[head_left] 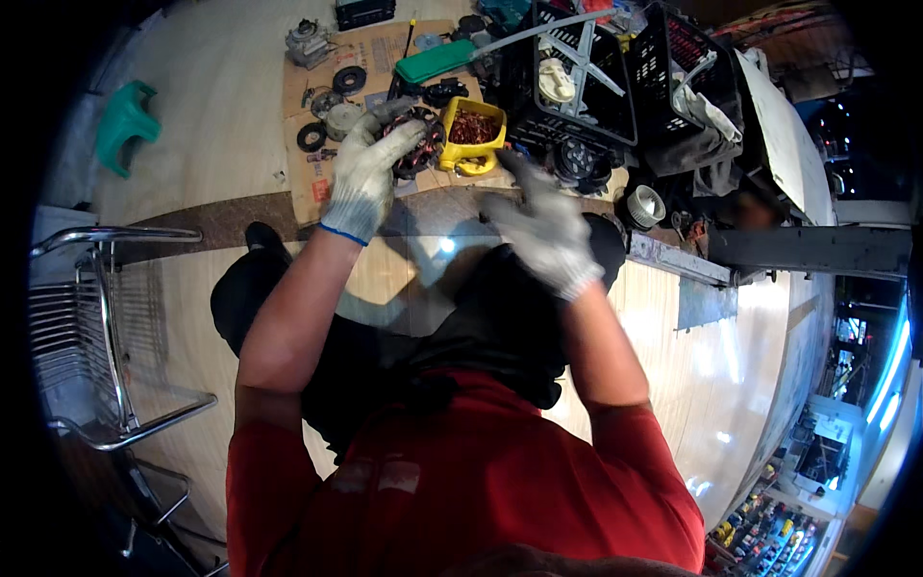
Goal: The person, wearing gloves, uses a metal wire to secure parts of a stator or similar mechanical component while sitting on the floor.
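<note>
My left hand (363,168), in a whitish knit glove with a blue cuff edge, is closed on a dark round motor stator (415,144) with reddish copper windings. The stator is held over the cardboard, just left of a yellow container (472,154). Reddish-brown copper wire scraps (473,127) fill that container. My right hand (546,226), also gloved, is lifted right of and nearer than the container. Its thumb and fingers look apart, though blurred by motion, and nothing shows between them. The glove's fingertips are darkened.
Cardboard (308,173) on the floor bears black rings (349,80), a metal housing (308,43) and a green-handled tool (435,62). Black crates (615,115) stand at the far right beside a white fan wheel (645,206). A green stool (127,125) and metal chair (115,337) are left.
</note>
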{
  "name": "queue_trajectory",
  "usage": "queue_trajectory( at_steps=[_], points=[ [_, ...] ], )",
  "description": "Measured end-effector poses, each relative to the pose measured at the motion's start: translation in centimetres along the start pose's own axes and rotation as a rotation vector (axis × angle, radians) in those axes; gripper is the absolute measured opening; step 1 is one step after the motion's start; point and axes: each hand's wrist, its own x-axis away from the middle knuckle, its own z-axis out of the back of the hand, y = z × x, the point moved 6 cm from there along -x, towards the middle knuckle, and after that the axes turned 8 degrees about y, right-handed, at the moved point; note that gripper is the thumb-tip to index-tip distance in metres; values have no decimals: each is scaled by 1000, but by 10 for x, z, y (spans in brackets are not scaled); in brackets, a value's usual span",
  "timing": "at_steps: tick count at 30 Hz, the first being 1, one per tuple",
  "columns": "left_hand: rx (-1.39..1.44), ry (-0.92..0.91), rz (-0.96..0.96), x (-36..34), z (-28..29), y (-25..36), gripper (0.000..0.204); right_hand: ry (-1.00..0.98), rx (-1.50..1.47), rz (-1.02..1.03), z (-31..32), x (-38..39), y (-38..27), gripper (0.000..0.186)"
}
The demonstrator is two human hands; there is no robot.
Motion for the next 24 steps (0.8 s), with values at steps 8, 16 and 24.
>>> queue_trajectory(
  at_steps=[8,16,24],
  points=[
    [-127,-53,-127,-1,12,10,44,-362,-245,-190,-63,-13,-24,39],
    [-493,-330,-76,3,-1,19,51,-195,-146,-399,-22,-32,36,33],
    [147,-134,201,-7,14,-2,33,-646,-236,-343,-76,17,58,35]
  ],
)
